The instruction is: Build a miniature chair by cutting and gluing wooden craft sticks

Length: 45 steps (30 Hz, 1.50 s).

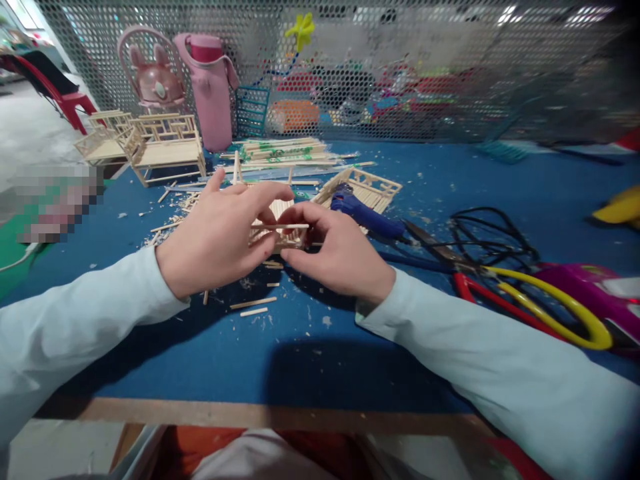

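Between my two hands, over the middle of the blue table, is a small frame of thin wooden sticks. My left hand is curled round its left side, thumb low and fingers above, partly hiding it. At the frame's right end, my right hand pinches it with thumb and fingers. Thin uprights rise behind my left fingers. Just behind my right hand lies a slatted stick piece, with a blue glue gun resting against it. Loose stick bits are scattered in front of my hands.
Two small stick benches stand at the back left beside a pink bottle. Bundled sticks lie behind my hands. To the right are pliers, red-and-yellow-handled scissors, a black cable and a purple object. Perforated metal backs the table.
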{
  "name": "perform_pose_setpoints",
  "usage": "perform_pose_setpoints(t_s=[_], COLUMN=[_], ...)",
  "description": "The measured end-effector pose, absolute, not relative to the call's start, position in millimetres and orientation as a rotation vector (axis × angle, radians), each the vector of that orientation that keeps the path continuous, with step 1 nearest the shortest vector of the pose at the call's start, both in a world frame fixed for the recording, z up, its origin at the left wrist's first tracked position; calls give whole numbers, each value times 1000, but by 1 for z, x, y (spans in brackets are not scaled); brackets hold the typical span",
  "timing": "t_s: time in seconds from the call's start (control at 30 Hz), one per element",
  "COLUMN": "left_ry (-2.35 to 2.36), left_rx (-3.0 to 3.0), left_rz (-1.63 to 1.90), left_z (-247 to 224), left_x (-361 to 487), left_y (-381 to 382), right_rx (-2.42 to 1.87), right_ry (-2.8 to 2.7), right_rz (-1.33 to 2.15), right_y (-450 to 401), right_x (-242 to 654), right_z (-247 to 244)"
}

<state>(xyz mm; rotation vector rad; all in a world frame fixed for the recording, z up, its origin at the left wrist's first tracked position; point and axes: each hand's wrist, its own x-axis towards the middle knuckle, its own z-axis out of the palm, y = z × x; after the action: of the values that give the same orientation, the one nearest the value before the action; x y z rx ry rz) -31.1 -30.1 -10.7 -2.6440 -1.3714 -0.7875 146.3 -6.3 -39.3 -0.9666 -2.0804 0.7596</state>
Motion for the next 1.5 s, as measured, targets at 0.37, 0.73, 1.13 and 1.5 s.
perform_pose_setpoints(t_s=[0.37, 0.73, 1.13, 1.5], left_ry=[-1773, -1987, -1734, -1714], left_rx=[-2349, -2665, -2738, -2659], left_rz=[-1464, -1110, -1166, -1308], left_z=[-42, -53, -56, -56], left_x=[-66, -59, -57, -55], left_y=[-62, -50, -48, -48], right_rx=[-939, -884, -812, -879], right_ry=[-1933, -2754, -3249, -3121], right_rz=[772, 918, 953, 668], right_y=[3, 55, 70, 78], right_x=[168, 136, 106, 119], right_z=[-38, 17, 29, 26])
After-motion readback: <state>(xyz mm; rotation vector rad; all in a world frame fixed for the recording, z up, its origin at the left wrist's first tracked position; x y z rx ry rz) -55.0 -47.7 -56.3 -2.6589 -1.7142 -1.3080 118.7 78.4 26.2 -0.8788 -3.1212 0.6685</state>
